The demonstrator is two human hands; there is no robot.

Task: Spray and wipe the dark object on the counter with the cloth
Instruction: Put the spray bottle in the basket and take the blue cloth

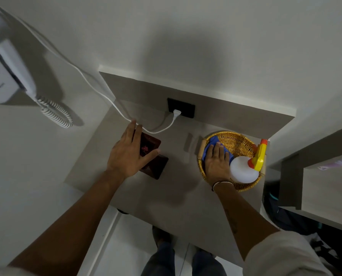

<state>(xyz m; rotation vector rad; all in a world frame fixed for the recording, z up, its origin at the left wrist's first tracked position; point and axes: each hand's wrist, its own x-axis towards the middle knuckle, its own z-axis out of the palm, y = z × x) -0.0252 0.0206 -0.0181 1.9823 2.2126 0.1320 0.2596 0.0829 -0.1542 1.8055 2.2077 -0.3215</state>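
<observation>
My left hand (129, 154) lies flat, fingers spread, on the dark object (153, 156) mid-counter. My right hand (217, 162) presses open-palmed on the cloth (212, 145) in the basket (237, 140), not yet gripping. Next, I reckon: close on the cloth, then fetch the spray bottle (245, 170) beside it.

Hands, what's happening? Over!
Left hand open over dark object. Right hand flat on blue cloth in basket. White cord nearby.

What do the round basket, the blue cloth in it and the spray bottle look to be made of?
The basket looks like woven wicker or rattan, golden with visible strands. The blue cloth seems a soft fabric, matte and creased, perhaps microfibre. The spray bottle appears to be plastic: a milky, translucent body with a glossy yellow and orange trigger head.
</observation>
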